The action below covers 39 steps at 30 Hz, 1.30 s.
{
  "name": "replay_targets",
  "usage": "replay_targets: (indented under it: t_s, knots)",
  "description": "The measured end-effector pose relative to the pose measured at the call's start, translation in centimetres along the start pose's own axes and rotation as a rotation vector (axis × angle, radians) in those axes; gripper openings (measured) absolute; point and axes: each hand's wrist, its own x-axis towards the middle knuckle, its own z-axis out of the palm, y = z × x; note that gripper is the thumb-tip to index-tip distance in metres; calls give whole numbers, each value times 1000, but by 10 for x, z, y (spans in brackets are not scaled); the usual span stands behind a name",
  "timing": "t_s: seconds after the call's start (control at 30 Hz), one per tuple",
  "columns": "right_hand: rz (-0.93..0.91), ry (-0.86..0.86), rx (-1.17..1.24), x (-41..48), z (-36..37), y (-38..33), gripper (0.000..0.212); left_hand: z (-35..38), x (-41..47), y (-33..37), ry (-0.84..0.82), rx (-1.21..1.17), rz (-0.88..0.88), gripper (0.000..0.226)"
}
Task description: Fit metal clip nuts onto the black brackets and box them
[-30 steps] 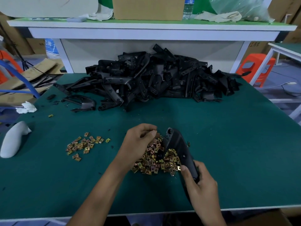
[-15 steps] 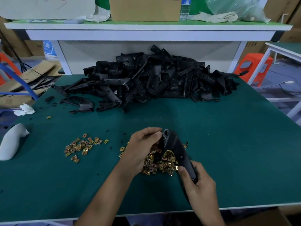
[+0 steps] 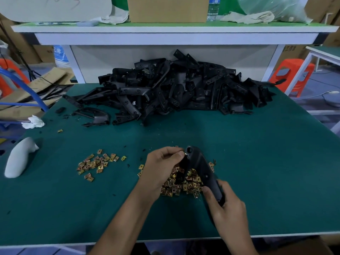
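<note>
Setting: a workshop; a green-matted counter point(image 3: 257, 162) with a white shelf point(image 3: 165, 36) behind it that carries a brown cardboard box point(image 3: 167, 10) at 12 o'clock.
Stock: a heap of black plastic brackets point(image 3: 174, 89) lies at 12 o'clock on the counter. A pile of brass-coloured metal clip nuts point(image 3: 184, 183) lies near 6 o'clock, and a smaller scatter of clip nuts point(image 3: 97, 162) toward 9 o'clock.
Piece: a curved black plastic bracket point(image 3: 200, 166) is held over the pile, its eyelet end toward 11 o'clock.
Right hand point(image 3: 226, 205): wrapped round the bracket's lower end.
Left hand point(image 3: 161, 168): fingers curled, pinching at the bracket's upper end.
Handling: the bracket looks light and rigid, so one end gives a steady hold. The nuts look thin, springy and slippery, best pinched by their flat faces and pushed on edgewise.
Hidden: only a glint shows at the left fingertips, so a nut there is likely but unsure. The seat on the bracket is covered. Which box takes the finished pieces cannot be told.
</note>
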Motion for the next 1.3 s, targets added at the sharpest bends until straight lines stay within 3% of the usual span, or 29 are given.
replay_targets:
  t_s: [0.13,0.27,0.4,0.5,0.67,0.73,0.83,0.9,0.97,1.07,1.17,1.23,1.3]
  knots:
    - [17,9,-42,2,1,1,14,-1,-4,-1,-49,16,-34,8]
    - [5,35,-63,-1,4,-5,22,4,-10,-8,-51,100,28,20]
    - [-3,53,-47,-6,5,-10,44,16,-13,-18,160,368,151,26]
    - [19,43,-13,-8,4,-9,49,24,-12,-19,222,399,217,23]
    - [85,-89,88,-9,0,-12,30,18,-7,-5,251,433,294,22]
    - [102,-162,169,-14,-7,-16,31,13,-6,2,219,470,333,21]
    - [160,-164,309,-26,-19,-13,21,23,-10,7,31,560,380,24]
    - [247,-100,488,-35,-34,-1,18,36,-14,6,-90,588,418,42]
    - [313,66,663,-43,-54,8,15,41,-16,2,-132,532,424,46]
    - [384,549,971,-51,-98,24,13,35,-11,-11,-132,506,413,37]
    - [414,959,953,-50,-144,41,27,23,-5,-27,-126,501,336,34]
    - [460,1000,921,-48,-158,48,43,22,-2,-32,-125,513,311,20]
    - [498,926,864,-46,-153,52,41,27,-5,-29,-141,516,279,15]
